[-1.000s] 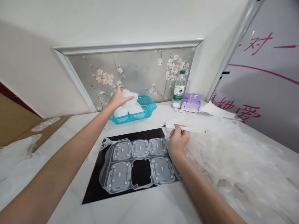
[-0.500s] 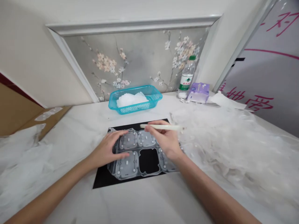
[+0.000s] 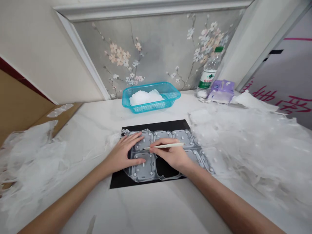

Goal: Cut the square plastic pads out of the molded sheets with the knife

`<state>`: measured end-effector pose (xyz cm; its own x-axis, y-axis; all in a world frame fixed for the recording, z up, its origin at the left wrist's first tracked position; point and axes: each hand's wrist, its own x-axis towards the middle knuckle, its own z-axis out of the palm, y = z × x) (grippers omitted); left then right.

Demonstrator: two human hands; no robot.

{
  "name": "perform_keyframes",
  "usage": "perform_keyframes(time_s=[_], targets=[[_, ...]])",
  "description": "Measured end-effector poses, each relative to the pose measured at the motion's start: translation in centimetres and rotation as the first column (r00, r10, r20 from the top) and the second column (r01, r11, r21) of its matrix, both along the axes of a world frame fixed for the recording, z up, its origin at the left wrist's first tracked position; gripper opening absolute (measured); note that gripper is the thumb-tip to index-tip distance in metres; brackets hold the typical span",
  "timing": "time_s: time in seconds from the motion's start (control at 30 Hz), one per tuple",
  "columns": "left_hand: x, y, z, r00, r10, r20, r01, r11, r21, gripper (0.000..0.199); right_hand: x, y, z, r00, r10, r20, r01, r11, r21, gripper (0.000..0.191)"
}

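A clear moulded plastic sheet (image 3: 143, 167) with rounded square panels lies on a black mat (image 3: 117, 180); one panel's place is an open hole with black showing through. My left hand (image 3: 124, 151) rests on the sheet's left side, fingers spread and thumb on the lower left panel. Between the fingers of my right hand (image 3: 173, 154) is a slim white pen-like tool (image 3: 168, 146), held nearly level. Its thin end points left, close to the seam between the upper and lower left panels; whether it touches the plastic I cannot tell.
Behind the mat stands a blue basket (image 3: 151, 108) holding white translucent pieces. A water bottle (image 3: 207, 76) and a purple tissue pack (image 3: 221, 91) are at the back right. Heaps of clear plastic sheets (image 3: 255, 146) spread rightward; more plastic (image 3: 36, 159) lies left beside cardboard (image 3: 65, 117).
My right hand has brought the tool down and leftward over the sheet, its thin end now near the left panels. My left hand stays on the sheet. The whole view has shifted somewhat.
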<state>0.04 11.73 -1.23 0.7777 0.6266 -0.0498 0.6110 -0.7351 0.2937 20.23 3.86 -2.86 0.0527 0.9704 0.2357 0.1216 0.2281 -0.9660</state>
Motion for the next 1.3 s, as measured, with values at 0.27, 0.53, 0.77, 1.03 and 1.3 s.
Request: perform_keyframes(time_s=[0.27,0.53,0.77,1.03,1.3], targets=[[0.1,0.1,0.2,1.000,0.016,0.004,-0.016,1.000,-0.023,0.080,4.0,0.2,2.6,0.914,0.189,0.358,-0.232,0.969,0.083,0.009],[0.0,0.0,0.1,0.999,0.028,0.015,-0.028,0.999,-0.026,0.081,3.5,0.2,1.7,0.963,0.177,0.204,-0.183,0.983,0.009,0.008],[0.0,-0.2,0.4,1.000,-0.004,0.021,0.005,1.000,-0.018,0.072,2.8,0.2,1.6,0.992,0.120,0.039,-0.118,0.992,-0.052,0.011],[-0.1,-0.3,0.7,0.999,-0.035,0.012,0.035,0.999,-0.008,0.062,2.6,0.0,2.0,0.998,0.061,-0.031,-0.063,0.995,-0.071,0.011],[0.1,-0.4,0.8,1.000,-0.029,-0.006,0.029,0.999,-0.014,0.065,1.6,0.0,1.0,0.994,0.113,-0.011,-0.113,0.993,-0.044,0.013]])
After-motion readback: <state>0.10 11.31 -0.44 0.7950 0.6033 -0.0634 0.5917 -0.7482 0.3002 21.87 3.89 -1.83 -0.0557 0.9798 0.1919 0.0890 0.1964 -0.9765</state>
